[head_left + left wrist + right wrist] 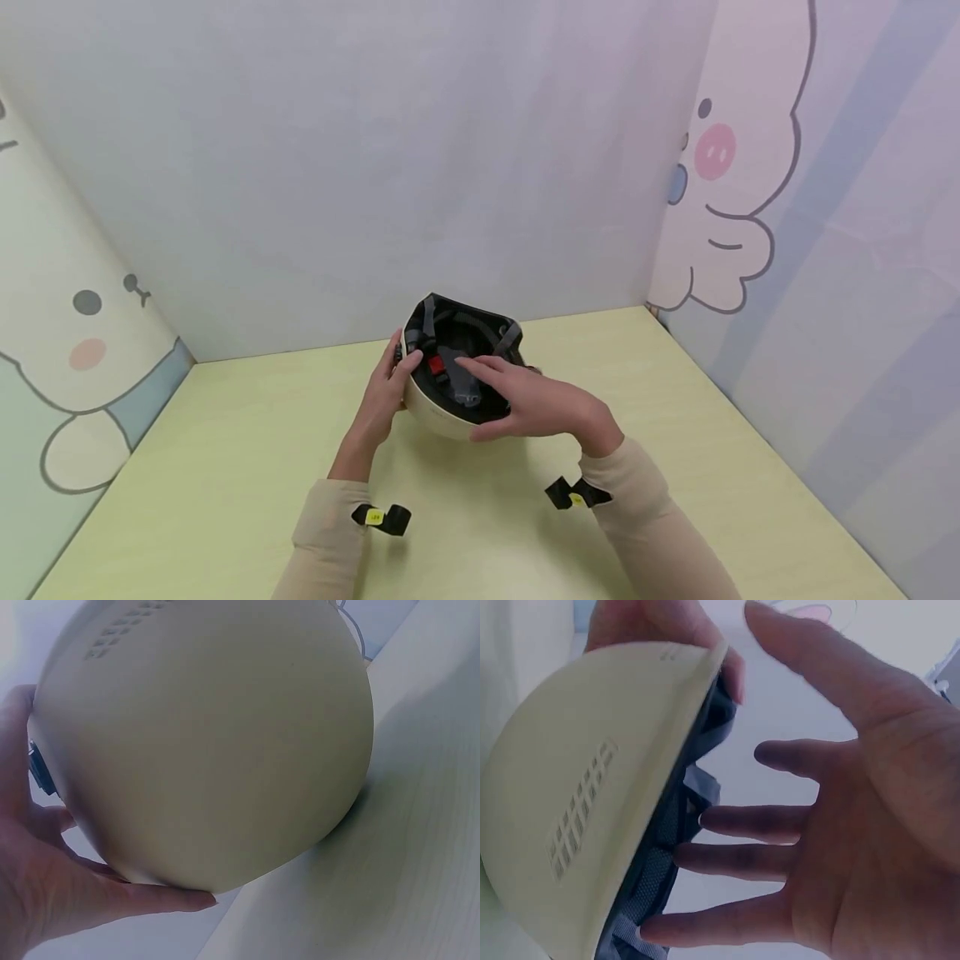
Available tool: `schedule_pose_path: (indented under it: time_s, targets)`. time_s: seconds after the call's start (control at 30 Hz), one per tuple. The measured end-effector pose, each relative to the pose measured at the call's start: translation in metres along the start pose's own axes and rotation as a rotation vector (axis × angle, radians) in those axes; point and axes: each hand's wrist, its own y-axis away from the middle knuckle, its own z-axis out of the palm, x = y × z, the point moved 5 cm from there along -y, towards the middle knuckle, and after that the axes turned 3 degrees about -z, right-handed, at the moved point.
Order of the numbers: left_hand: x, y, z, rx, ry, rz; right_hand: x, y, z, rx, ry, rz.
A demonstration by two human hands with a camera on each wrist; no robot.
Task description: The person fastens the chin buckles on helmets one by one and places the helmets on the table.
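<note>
A cream helmet point(438, 418) sits crown down on the table with its opening facing up. Inside show a black lining, grey straps point(507, 337) and a red buckle point(437, 364). My left hand point(381, 398) grips the helmet's left rim, thumb over the edge and fingers against the outer shell. Above the opening hovers my right hand point(542, 402), its fingers extended and spread. In the right wrist view those fingertips point(694, 856) reach the padded edge and a strap. Rows of small vent slots point(583, 810) mark the shell.
The pale yellow-green table point(247, 467) spreads around the helmet. Behind it rises a plain pale wall point(390, 167), and side panels with cartoon animals point(738, 167) flank the table. Each sleeve carries a black wrist strap point(382, 518).
</note>
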Motion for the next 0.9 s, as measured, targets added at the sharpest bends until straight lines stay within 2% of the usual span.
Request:
schedule_pose_path:
  time_s: [0.13,0.4,0.53,0.7,0.9]
  targets:
    - [0.0,0.0,-0.001,-0.012,0.009,-0.002,-0.01,-0.004,0.009,-0.013,0.081,-0.002]
    - [0.001,0.001,-0.002,-0.034,0.023,0.007,-0.021,-0.01,0.019,-0.027,0.241,-0.064]
    - [0.002,0.002,-0.001,-0.045,0.024,0.003,-0.023,-0.01,0.021,-0.064,0.262,-0.094]
    - [0.002,0.002,0.0,-0.045,0.022,-0.005,-0.027,-0.009,0.024,-0.098,0.222,-0.096]
    - [0.003,0.002,0.001,-0.041,0.015,-0.015,-0.031,-0.009,0.027,-0.115,0.286,-0.095]
